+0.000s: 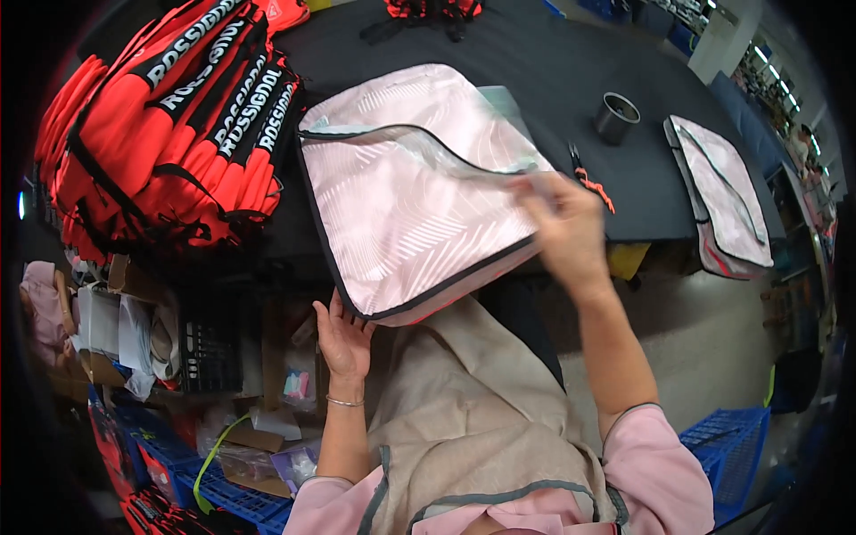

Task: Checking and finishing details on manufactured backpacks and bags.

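A pale pink fabric bag [419, 214], soft and rectangular with black piping and white line patterns, lies tilted over the table's near edge. A dark curved zipper line [437, 144] crosses its top face. My right hand [566, 232] is smeared by motion at the bag's right side, by the zipper's end. Its fingers look closed, but what is in them is hidden. Under the near left corner, my left hand [344, 343] reaches up with thumb spread and fingers apart, their tips partly behind the bag.
Red and black bags [178, 134] are piled at the left of the black table [535, 53]. Orange-handled pliers [590, 183] and a dark metal cup [617, 118] sit to the right. Another pink bag [718, 192] overhangs the right edge. Blue crates [727, 455] stand below.
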Available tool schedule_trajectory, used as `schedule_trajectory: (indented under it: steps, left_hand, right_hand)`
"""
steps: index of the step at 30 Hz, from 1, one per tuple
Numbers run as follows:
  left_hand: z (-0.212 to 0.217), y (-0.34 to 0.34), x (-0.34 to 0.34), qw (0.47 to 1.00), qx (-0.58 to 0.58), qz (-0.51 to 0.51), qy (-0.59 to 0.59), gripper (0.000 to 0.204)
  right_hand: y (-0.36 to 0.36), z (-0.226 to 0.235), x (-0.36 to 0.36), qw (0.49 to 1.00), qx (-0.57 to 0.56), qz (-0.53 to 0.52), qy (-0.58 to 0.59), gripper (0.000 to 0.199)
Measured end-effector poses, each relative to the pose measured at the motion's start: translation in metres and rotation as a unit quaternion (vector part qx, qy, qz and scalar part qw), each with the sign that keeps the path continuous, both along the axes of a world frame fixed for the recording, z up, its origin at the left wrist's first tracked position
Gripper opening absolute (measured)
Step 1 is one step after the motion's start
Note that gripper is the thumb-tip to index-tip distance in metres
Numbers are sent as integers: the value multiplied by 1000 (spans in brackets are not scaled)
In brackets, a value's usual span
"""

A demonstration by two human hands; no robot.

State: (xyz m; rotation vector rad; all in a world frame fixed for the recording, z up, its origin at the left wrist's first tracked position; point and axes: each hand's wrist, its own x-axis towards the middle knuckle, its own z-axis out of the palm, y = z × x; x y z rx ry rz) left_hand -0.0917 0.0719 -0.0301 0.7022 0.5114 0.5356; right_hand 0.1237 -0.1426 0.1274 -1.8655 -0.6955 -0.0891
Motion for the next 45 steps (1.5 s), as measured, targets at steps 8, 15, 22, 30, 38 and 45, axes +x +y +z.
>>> schedule_trajectory:
  steps: [8, 15, 22, 30, 38, 45]
  left_hand:
    - [21, -44, 23, 995, 90, -48, 10, 83]
    - [55, -93, -20, 725, 502, -471, 12, 34]
    - [94, 103, 74, 617, 741, 147, 221, 42]
    - [36, 146, 52, 842, 453, -72, 285, 33]
    - [26, -66, -11, 918, 311, 170, 178, 39]
    - [83, -65, -40, 792, 302, -519, 106, 24]
  right_hand:
    - [-65, -74, 25, 975, 48, -188, 109, 65]
    - [-95, -88, 45, 973, 99, -181, 109, 33]
    - [-102, -94, 48, 982, 35, -157, 95, 16]
    - [-83, -26, 130, 995, -24, -97, -10, 17]
    - [61, 102, 219, 903, -141, 10, -405, 30]
    - [98, -1, 181, 984, -25, 27, -172, 30]
